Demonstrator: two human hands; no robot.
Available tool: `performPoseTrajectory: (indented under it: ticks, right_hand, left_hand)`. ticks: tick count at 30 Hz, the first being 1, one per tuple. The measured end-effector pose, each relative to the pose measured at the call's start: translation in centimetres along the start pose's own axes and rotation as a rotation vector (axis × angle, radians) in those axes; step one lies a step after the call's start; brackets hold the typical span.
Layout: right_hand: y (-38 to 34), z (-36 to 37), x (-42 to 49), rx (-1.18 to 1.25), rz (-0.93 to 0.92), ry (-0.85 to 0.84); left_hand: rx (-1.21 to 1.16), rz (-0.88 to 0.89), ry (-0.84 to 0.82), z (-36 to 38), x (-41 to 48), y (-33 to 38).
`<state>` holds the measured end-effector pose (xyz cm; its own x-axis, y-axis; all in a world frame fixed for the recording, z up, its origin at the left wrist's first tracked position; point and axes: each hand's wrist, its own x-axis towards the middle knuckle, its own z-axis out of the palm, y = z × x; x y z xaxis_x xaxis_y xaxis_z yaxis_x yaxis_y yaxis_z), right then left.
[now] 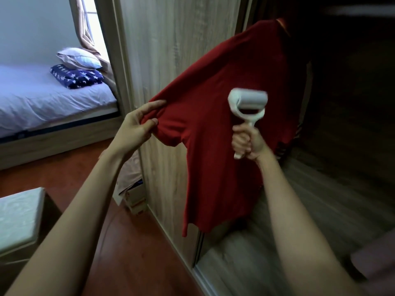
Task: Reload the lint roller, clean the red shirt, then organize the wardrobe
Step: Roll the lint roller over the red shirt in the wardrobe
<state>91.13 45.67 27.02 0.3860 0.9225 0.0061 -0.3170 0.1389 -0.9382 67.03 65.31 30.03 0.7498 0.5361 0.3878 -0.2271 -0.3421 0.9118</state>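
Red shirt (224, 135) hangs at open wardrobe (171, 50), centre. Left hand (136, 127) pinches sleeve end, pulling it left. Right hand (248, 144) fingers wrapped round lint roller (245, 107) handle, roller against shirt front.

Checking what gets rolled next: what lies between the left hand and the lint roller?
Only red shirt fabric, from the sleeve the left hand pinches to the lint roller; head view.

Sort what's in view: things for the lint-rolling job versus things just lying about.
In the job: red shirt, lint roller, left hand pinching its sleeve, right hand gripping the handle.
Lying about: pillow, star-patterned blanket, bed.
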Motion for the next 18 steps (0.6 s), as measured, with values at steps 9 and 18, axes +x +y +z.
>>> performPoseTrajectory:
  ticks: [9, 18]
  right_hand:
    - [9.4, -4.8, -2.5, 0.024, 0.211, 0.006]
    - [-3.0, -4.8, 1.6, -0.052, -0.044, -0.073]
  left_hand:
    - [0.103, 0.111, 0.035, 1.1, -0.9, -0.1]
    - [-0.288, -0.075, 0.052, 2.3, -1.1, -0.1]
